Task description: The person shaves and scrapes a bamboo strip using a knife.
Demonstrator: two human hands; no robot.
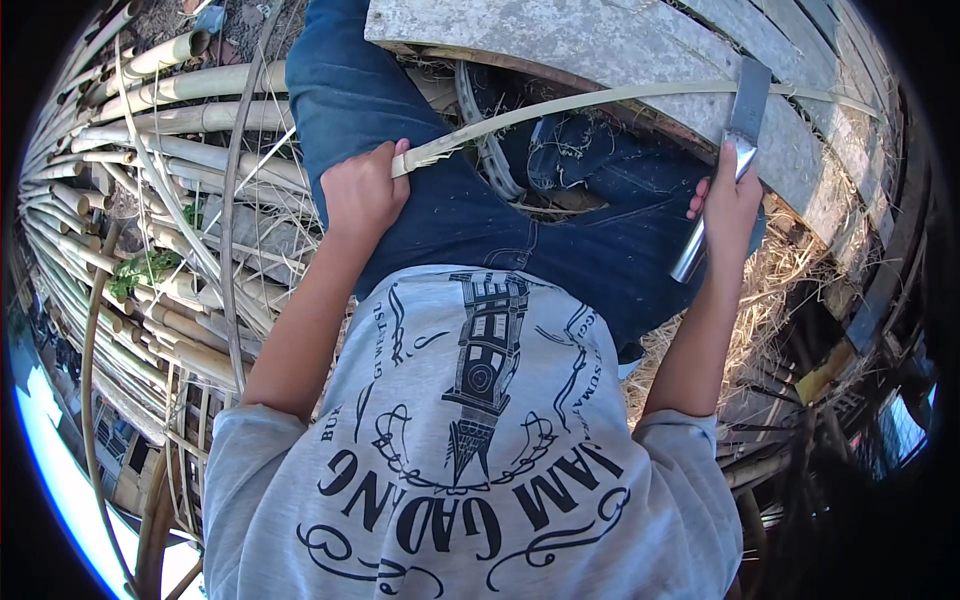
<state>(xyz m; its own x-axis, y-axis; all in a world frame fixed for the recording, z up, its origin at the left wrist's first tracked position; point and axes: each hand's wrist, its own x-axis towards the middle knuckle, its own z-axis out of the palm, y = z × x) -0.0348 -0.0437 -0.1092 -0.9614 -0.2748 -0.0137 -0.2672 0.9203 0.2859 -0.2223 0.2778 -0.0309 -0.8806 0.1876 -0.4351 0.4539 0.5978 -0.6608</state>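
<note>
My left hand (362,192) grips the near end of a long pale bamboo strip (600,97) that arcs across my lap to the right. My right hand (730,205) holds a flat metal blade with a round steel handle (722,170); the blade's upper end rests against the strip near a weathered wooden plank (560,35). My blue-jeaned legs (440,200) lie under the strip, and my grey printed shirt fills the lower middle.
A large stack of pale bamboo poles (130,200) lies at the left, with thin split strips (232,200) curving over it. Dry straw (790,270) covers the ground at the right. Grey wooden boards (800,60) run along the upper right.
</note>
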